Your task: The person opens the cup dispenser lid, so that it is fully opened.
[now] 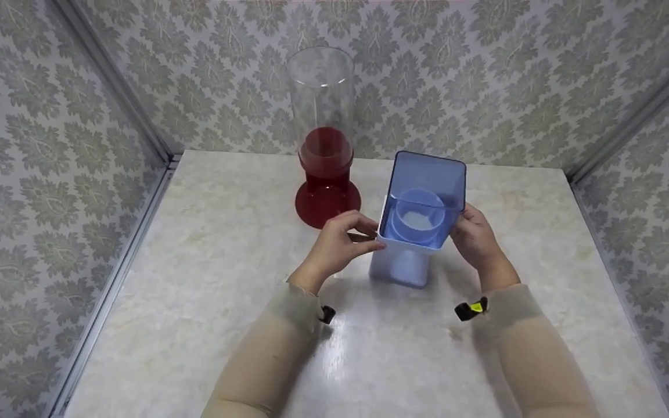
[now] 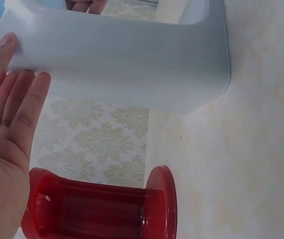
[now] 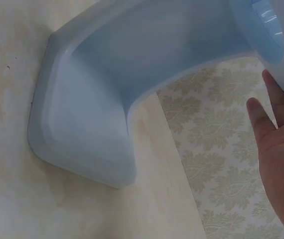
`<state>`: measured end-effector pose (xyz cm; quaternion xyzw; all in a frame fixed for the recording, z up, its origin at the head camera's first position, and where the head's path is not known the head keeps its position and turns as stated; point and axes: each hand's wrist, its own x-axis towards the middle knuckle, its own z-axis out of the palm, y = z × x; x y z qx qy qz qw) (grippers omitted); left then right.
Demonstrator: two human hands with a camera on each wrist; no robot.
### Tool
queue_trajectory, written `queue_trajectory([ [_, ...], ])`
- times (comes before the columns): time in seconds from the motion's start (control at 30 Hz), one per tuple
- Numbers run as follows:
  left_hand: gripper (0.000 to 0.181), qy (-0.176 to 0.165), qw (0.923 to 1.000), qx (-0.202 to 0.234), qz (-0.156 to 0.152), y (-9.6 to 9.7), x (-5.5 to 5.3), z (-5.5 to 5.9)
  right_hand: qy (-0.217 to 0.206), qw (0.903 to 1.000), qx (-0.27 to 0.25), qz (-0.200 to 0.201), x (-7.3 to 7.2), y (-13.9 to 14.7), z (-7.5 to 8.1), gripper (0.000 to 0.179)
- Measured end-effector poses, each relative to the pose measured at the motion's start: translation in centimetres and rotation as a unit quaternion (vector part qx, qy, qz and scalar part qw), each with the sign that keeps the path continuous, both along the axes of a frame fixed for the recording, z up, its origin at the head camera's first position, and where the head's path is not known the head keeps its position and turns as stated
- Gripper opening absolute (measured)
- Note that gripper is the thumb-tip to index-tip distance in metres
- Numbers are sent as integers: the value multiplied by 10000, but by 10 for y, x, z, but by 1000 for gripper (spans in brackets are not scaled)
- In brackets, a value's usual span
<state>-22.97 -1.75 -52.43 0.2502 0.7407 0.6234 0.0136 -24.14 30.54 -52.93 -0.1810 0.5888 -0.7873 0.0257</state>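
Note:
A dispenser (image 1: 404, 268) with a pale blue-white body and a clear blue square container (image 1: 421, 174) on top stands on the table. Through the container a round opening shows. My left hand (image 1: 340, 244) holds the dispenser at its near left corner, thumb on the front and fingers along the side. From the right, my right hand (image 1: 477, 238) holds it just under the container; part of the grip is hidden. Its curved front (image 3: 182, 45) and flat foot (image 3: 87, 114) fill much of the right wrist view. One of the right fingers (image 3: 256, 112) stands apart from the body.
A red dispenser base (image 1: 327, 200) with a tall clear cylinder (image 1: 321, 93) stands behind and left of the blue one. Patterned wall panels (image 1: 241, 75) enclose the table (image 1: 195, 278) at the back and both sides.

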Motion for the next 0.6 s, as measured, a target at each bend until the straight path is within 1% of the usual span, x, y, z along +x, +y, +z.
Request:
queue_trajectory([
  [0.07,59,71,9999,-26,-94,3,0,-2,186,9998,20,58,4,-1,6,21],
  [0.1,71,96,9999,-51,-119,4,-1,-2,343,9994,18,72,5,-2,9,28],
  [0.13,84,101,9998,-78,-155,6,-2,-3,517,9986,-7,76,7,-4,13,42],
  [0.17,97,72,9997,-113,-194,8,-4,-3,672,9977,-43,54,9,-7,18,60],
  [0.23,119,-16,9993,-180,-315,12,-9,-4,949,9955,-88,-14,13,-15,29,101],
  [0.3,132,-185,9985,-187,-487,17,-15,-4,1045,9944,-41,-147,16,-24,38,132],
  [0.33,135,-284,9978,-209,-557,20,-19,-4,1042,9942,66,-268,16,-28,43,142],
  [0.4,140,-467,9962,-195,-707,26,-25,-3,1000,9931,328,-512,16,-34,48,148],
  [0.47,141,-597,9951,-172,-767,32,-29,-2,903,9922,523,-686,15,-38,49,144],
  [0.53,139,-665,9951,-216,-700,37,-31,-3,900,9912,578,-778,13,-41,47,136],
  [0.6,134,-675,9957,-153,-611,42,-31,-6,938,9919,403,-754,9,-42,44,131],
])
